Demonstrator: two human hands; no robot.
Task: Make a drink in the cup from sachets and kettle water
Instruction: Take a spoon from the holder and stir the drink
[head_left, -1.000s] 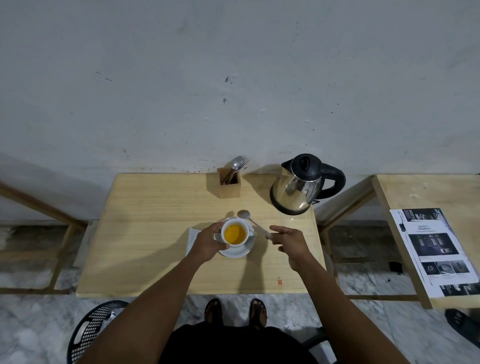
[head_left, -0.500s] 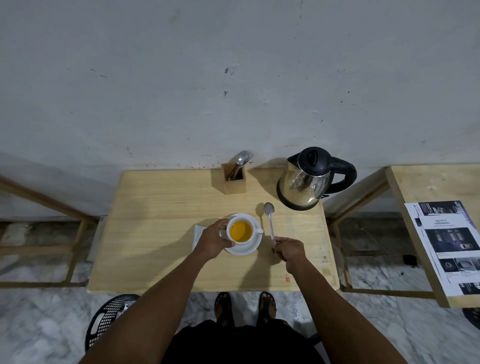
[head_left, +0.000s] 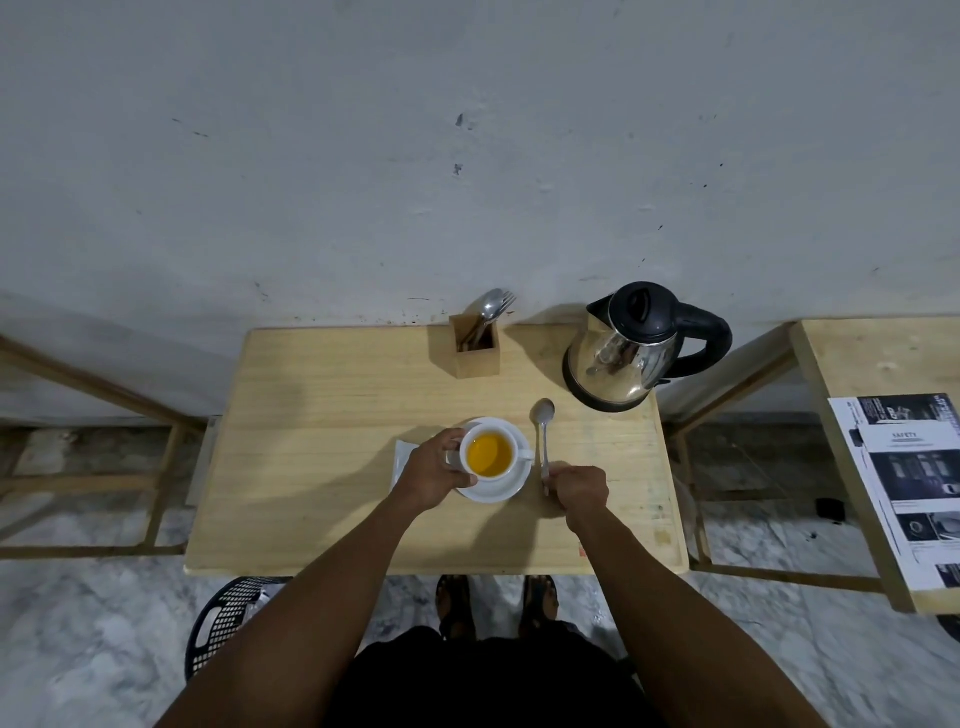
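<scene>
Sitting between 2 hands: cup

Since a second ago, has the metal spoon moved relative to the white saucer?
Yes. The metal spoon swung from slanting behind the white saucer to lying on the table beside its right edge, handle in the right hand.

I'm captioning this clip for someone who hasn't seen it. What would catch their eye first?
The white cup of bright orange drink stands out, on its saucer at the near middle of the wooden table, with the left hand around it. Just right, the right hand holds a spoon flat on the table. Behind, a shiny kettle stands at the far right corner.
</scene>
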